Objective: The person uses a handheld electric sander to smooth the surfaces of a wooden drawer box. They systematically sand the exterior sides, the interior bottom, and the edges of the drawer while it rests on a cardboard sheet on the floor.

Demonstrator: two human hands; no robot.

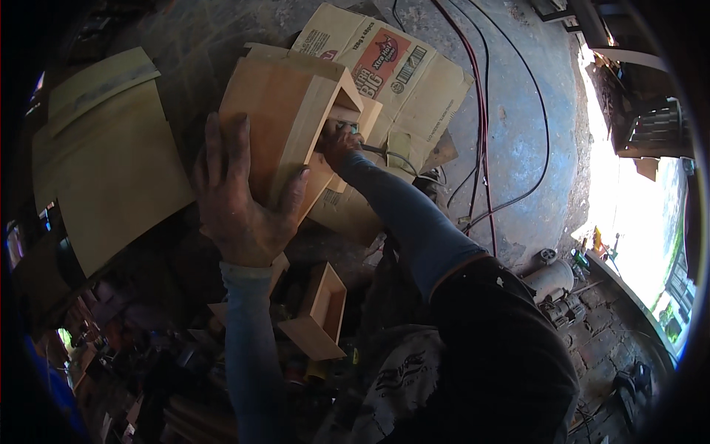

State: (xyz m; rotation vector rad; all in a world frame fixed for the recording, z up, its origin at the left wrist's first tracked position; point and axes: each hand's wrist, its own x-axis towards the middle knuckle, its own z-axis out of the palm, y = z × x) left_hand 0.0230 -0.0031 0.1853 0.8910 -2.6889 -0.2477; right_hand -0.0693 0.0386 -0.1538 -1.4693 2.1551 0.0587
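Observation:
A wooden box (270, 133) lies on its side in front of me, its open end facing right. My left hand (248, 203) rests flat against its upper panel with fingers and thumb spread. Reaching in at the open end, my right hand (343, 145) is closed around something dark that the shadow and the box wall mostly hide. A grey cord (388, 154) runs out to the right beside this hand. Beneath the box is a flattened cardboard carton (436, 96).
Large thin boards (118, 163) lean at the left. A small open wooden drawer-like box (319, 314) sits below my left hand. Red and black cables (484, 111) cross the concrete floor (518, 155). At the lower right stands a grey cylindrical tank (551, 280).

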